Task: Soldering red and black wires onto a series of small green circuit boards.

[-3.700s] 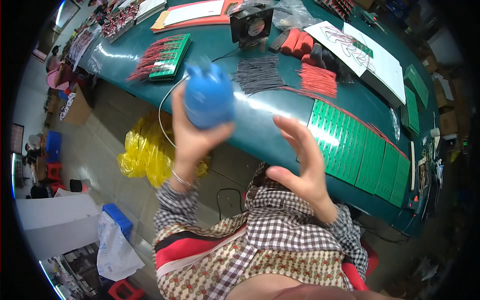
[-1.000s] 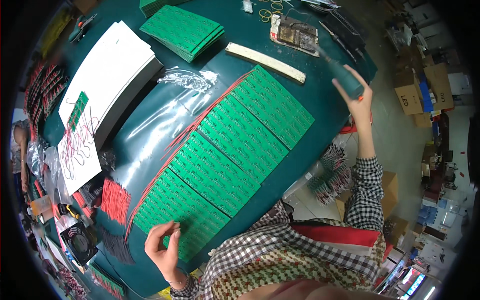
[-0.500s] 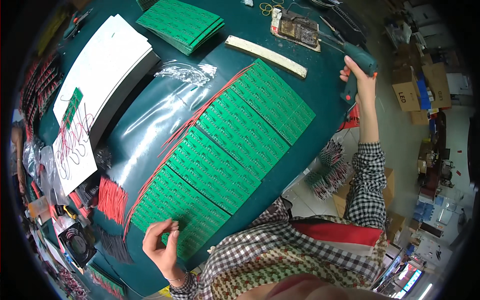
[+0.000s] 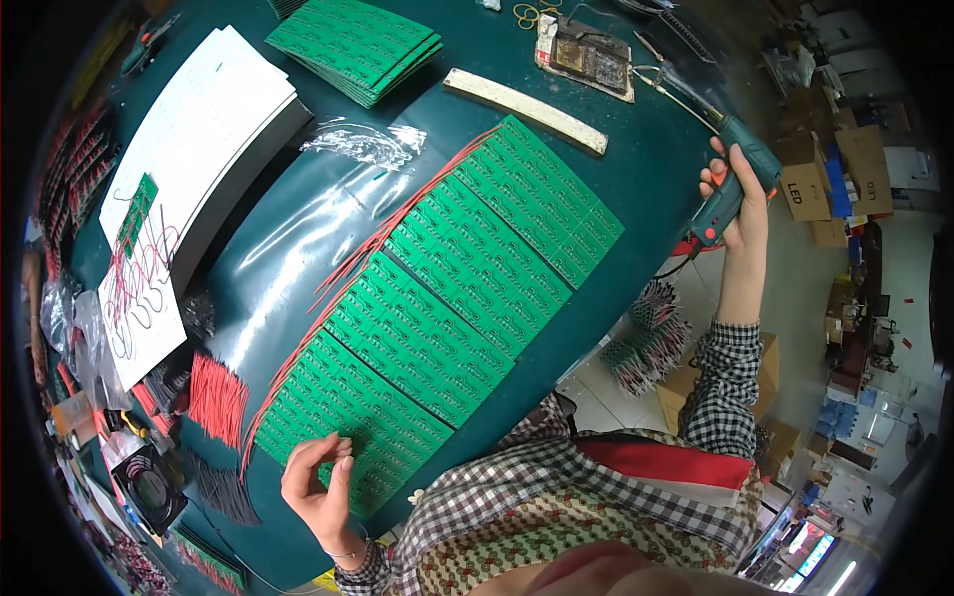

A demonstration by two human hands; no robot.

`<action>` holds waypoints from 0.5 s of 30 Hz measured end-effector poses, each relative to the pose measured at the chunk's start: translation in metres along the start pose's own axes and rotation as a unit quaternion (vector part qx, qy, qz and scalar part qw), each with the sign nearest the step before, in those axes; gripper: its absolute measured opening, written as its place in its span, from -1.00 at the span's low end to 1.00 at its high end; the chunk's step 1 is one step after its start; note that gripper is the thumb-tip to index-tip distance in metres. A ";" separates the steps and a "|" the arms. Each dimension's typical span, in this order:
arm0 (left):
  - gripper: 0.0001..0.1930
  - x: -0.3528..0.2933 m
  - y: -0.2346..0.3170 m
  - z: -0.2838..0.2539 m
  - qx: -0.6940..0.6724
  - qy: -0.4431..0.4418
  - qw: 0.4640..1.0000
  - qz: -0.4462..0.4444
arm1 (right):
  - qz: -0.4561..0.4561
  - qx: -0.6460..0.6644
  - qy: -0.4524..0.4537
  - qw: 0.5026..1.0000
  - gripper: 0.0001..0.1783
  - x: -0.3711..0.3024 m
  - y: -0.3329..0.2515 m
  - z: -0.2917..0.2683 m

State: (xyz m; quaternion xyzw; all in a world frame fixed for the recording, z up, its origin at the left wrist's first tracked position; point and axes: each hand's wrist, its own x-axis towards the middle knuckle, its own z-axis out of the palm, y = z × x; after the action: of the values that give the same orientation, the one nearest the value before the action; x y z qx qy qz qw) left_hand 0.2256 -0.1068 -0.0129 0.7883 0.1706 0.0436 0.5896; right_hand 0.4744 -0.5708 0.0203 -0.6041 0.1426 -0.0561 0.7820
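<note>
My right hand [image 4: 745,217] grips the pistol handle of a green soldering gun [image 4: 750,159] at the table's right edge. Its thin metal tip points back toward the dirty soldering stand [image 4: 586,62]. My left hand [image 4: 320,489] hovers at the near end of a row of green circuit boards [image 4: 452,263], thumb and fingertips drawn together in a pinch. Whatever those fingertips may hold is too small to make out. Red wires [image 4: 373,243] lie along the left edge of the boards.
A pale bar [image 4: 527,111] lies beyond the boards, near a stack of green boards [image 4: 353,45]. White sheets [image 4: 204,109] on a thick stack carry a small wired board [image 4: 137,214]. Red wire bundles [image 4: 217,399], black wires [image 4: 227,489] and a black fan [image 4: 149,487] sit at left.
My right hand has drawn the soldering gun nearer to me and slightly right, away from the stand. My left hand stays at the near board, its pinch unchanged.
</note>
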 end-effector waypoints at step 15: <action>-0.82 -0.016 0.028 -0.006 -0.014 -0.042 0.991 0.129 | -0.223 -0.115 0.071 0.965 -0.66 -0.003 0.022 0.055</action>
State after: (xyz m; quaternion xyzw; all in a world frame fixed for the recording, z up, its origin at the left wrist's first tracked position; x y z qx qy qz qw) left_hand 0.2151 -0.1129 0.0178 0.7966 0.0423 0.0884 0.5966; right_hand 0.4858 -0.5131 0.0124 -0.7012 0.0651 -0.2550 0.6626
